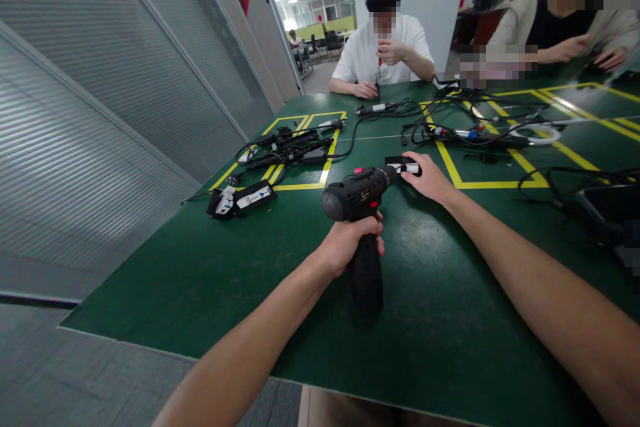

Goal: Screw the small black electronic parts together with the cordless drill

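My left hand (353, 240) is wrapped round the grip of a black cordless drill (360, 193) with red buttons. The drill's chuck points away and to the right, close to a small black and white box-like piece (403, 165). My right hand (425, 177) grips that piece from its right side, fingers round its end. Whether the drill's tip touches the piece, I cannot tell. On the left of the table lie two black pieces with white inserts, one an open black case (256, 196), the other a black holder with white parts (223, 201).
The green table (175, 280) carries yellow tape outlines. Black cables and rod-like tools (295, 147) lie at left, more cables and tools (470, 137) at right. A dark tray-like thing (613, 203) is at the right edge. A person in white (350, 57) and another person (520, 27) sit opposite.
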Demonstrator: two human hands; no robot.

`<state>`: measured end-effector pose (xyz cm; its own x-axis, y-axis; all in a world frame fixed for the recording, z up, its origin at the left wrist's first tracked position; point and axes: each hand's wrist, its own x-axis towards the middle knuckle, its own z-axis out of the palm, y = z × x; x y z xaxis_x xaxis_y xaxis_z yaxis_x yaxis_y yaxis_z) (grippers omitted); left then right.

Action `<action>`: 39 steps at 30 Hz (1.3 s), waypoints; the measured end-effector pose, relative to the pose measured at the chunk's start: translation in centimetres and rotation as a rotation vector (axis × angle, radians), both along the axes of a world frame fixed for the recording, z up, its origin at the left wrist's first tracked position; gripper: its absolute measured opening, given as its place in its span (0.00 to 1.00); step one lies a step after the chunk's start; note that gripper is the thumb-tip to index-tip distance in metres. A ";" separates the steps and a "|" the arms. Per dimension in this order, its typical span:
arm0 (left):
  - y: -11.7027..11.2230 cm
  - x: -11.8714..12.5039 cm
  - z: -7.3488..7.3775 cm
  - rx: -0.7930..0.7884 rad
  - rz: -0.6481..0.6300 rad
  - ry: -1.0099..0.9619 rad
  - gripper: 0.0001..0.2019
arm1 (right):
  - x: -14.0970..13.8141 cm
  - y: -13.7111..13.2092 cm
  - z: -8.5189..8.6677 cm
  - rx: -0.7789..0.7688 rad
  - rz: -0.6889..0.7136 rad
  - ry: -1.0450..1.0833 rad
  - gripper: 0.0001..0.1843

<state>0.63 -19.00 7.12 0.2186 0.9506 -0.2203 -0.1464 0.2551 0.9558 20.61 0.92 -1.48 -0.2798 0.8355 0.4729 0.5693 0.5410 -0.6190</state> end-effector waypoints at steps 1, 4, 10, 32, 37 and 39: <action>0.0 0.0 0.0 0.003 0.000 0.003 0.10 | 0.0 0.0 0.0 -0.001 0.001 0.000 0.28; 0.0 0.0 0.0 0.007 -0.004 0.014 0.10 | 0.0 0.0 0.0 0.000 0.003 0.002 0.28; 0.0 0.1 0.1 0.002 0.005 0.016 0.10 | 0.0 -0.3 0.2 0.002 0.010 0.007 0.29; 0.0 0.1 0.1 0.003 -0.002 0.023 0.09 | 0.0 -0.1 0.1 0.018 0.020 0.009 0.30; -0.1 0.1 0.1 0.008 0.009 0.006 0.09 | 0.0 0.0 0.0 0.008 0.014 0.007 0.30; 0.0 0.0 0.1 0.002 0.005 0.005 0.10 | 0.1 0.0 0.0 0.006 0.013 0.005 0.30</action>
